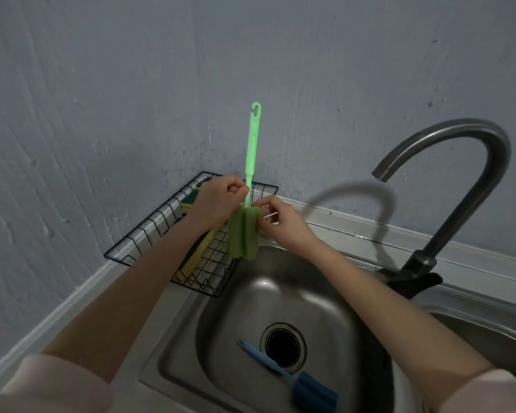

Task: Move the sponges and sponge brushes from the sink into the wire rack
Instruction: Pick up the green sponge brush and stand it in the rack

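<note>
My left hand [218, 204] grips the handle of a green sponge brush [245, 234], held upright with its sponge head down, over the right edge of the black wire rack [149, 231]. Fingers of my right hand [283, 222] pinch the sponge head from the right. In the rack lie yellow-and-green sponges [198, 254], partly hidden by my left forearm. A blue sponge brush [295, 383] lies in the steel sink [239, 293] beside the drain [283, 345].
A curved steel faucet [471, 186] rises at the right behind the sink. The rack stands in the corner against the grey wall. A second basin [489, 338] starts at the right edge.
</note>
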The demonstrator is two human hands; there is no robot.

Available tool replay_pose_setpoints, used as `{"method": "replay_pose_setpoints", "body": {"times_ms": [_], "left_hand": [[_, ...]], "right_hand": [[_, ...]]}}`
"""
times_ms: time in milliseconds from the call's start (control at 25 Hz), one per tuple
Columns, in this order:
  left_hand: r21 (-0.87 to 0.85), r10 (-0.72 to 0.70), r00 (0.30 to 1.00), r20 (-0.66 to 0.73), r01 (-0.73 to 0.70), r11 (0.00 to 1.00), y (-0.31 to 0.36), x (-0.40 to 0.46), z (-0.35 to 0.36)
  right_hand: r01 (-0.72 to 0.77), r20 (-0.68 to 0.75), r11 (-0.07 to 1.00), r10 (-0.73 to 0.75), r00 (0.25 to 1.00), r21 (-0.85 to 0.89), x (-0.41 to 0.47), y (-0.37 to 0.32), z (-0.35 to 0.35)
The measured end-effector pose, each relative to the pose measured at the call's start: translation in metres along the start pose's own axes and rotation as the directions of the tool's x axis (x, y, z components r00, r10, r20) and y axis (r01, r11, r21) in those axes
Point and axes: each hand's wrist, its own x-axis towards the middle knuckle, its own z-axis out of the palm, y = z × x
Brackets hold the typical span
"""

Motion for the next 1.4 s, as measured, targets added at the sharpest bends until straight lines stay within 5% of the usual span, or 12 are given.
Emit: {"method": "replay_pose_setpoints", "body": {"times_ms": [800,1160,1400], "left_hand": [[-0.101,-0.106,0.989,0.101,0.117,0.988,-0.094,0.126,0.057],[-0.091,-0.181,0.972,0.152,0.196,0.976,-0.123,0.138,0.113],[-0.027,-0.101,0.968,0.232,0.11,0.994,-0.128,0.139,0.122]], "right_hand": [[-0.116,-0.077,0.964,0.101,0.992,-0.239,0.14,0.055,0.037],[-0.192,-0.064,0.872,0.183,0.981,-0.449,0.161,0.101,0.053],[-0.227,-0.07,0.789,0.228,0.971,-0.571,0.167,0.106,0.058]]}}
